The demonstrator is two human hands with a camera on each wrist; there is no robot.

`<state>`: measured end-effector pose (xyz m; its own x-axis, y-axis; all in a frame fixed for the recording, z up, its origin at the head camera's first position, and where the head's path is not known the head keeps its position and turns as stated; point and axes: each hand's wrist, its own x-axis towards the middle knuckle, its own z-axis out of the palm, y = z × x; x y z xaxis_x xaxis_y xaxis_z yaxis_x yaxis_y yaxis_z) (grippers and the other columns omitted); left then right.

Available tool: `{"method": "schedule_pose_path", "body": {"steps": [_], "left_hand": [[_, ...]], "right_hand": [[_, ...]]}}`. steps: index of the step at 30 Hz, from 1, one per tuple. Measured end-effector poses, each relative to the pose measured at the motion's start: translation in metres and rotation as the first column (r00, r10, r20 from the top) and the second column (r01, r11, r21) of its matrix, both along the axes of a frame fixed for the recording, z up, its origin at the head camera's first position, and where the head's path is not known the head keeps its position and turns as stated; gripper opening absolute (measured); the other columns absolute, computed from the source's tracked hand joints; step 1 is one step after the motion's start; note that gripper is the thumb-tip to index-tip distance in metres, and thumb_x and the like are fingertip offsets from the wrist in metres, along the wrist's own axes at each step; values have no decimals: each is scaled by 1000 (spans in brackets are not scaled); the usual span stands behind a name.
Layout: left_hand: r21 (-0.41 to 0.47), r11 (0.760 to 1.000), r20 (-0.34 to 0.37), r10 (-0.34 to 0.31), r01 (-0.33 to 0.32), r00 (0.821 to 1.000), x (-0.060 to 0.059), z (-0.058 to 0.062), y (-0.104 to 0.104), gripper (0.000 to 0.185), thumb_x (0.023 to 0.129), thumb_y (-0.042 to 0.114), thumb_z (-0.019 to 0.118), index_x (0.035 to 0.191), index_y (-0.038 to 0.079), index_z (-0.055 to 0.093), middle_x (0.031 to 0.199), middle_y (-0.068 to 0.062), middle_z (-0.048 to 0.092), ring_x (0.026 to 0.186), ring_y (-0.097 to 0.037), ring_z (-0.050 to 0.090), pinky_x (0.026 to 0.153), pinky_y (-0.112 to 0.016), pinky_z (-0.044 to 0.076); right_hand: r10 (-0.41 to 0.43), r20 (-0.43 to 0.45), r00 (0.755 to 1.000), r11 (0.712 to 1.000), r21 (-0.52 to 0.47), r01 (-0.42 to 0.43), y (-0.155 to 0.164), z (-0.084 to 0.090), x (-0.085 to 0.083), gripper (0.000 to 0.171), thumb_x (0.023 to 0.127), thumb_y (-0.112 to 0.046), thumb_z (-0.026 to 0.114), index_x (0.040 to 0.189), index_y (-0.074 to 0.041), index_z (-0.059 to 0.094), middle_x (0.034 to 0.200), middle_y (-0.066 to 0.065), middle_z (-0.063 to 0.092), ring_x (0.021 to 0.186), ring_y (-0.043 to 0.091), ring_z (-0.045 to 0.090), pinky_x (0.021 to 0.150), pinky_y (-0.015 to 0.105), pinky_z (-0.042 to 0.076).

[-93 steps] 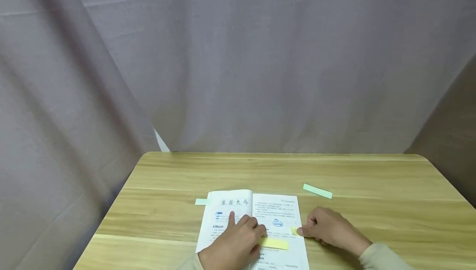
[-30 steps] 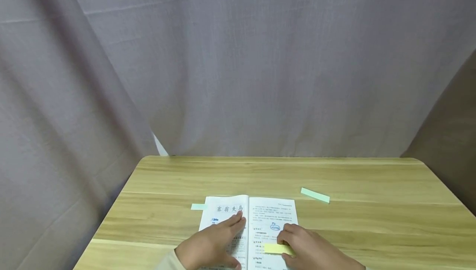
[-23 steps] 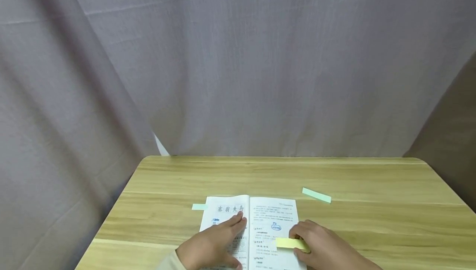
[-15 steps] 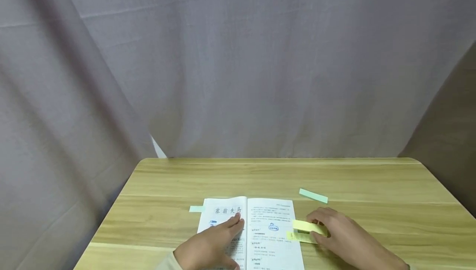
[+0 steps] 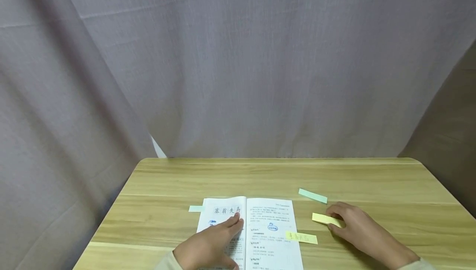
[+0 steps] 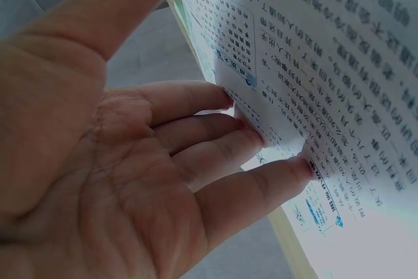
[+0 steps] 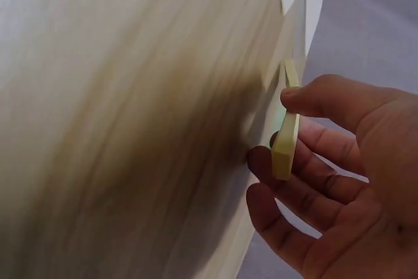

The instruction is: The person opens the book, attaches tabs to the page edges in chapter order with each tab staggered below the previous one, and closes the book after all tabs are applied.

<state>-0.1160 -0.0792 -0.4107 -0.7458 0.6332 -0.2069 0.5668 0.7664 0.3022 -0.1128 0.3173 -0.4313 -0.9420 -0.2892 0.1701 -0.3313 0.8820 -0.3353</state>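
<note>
An open book [image 5: 275,257] with printed pages lies at the table's front. My left hand [image 5: 213,243] rests on its left page, fingertips pressing the paper with fingers extended, as the left wrist view [image 6: 157,161] also shows. In my right hand [image 5: 357,226], thumb and fingers pinch a pad of yellow sticky notes [image 5: 322,218], just right of the book; the pad's thick edge [image 7: 283,158] shows in the right wrist view. A single yellow sticky note [image 5: 302,237] with handwriting sticks out over the right page's edge.
A pale green sticky strip [image 5: 312,195] lies on the wooden table [image 5: 178,179] behind the right hand. Another green tab [image 5: 195,209] juts from the book's left edge. A grey curtain [image 5: 238,76] hangs behind the table.
The right hand has picked the yellow pad up off the right page and carried it right, beyond the book, uncovering the written note. The left hand has shifted left and spread on the left page.
</note>
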Motion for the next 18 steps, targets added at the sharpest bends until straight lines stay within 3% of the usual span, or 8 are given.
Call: {"method": "schedule_pose_path", "body": {"steps": [9, 14, 18], "left_hand": [[-7, 1000, -12, -4, 4, 1000, 1, 0, -1, 109, 72, 48, 94, 160, 8, 44, 169, -10, 37, 150, -24, 45, 116, -36, 45], [-4, 1000, 25, 12, -12, 1000, -2, 2, 0, 111, 71, 48, 94, 161, 8, 42, 171, -9, 33, 152, -24, 43, 117, -37, 44], [12, 1000, 56, 22, -22, 998, -2, 0, 1, 110, 72, 47, 93, 161, 9, 42, 172, -8, 31, 153, -25, 41, 118, -38, 44]], "right_hand": [[23, -6, 1000, 997, 72, -22, 8, -4, -4, 18, 84, -14, 88, 98, -19, 78, 98, -14, 67, 92, 13, 69, 79, 37, 62], [-16, 13, 1000, 996, 93, 15, 7, -1, -5, 21, 84, -19, 88, 102, -20, 78, 98, -14, 64, 94, 13, 64, 80, 40, 60], [-10, -26, 1000, 997, 80, 12, 0, 4, 2, 26, 83, -21, 90, 105, -19, 77, 104, -12, 65, 100, 18, 66, 84, 44, 60]]}}
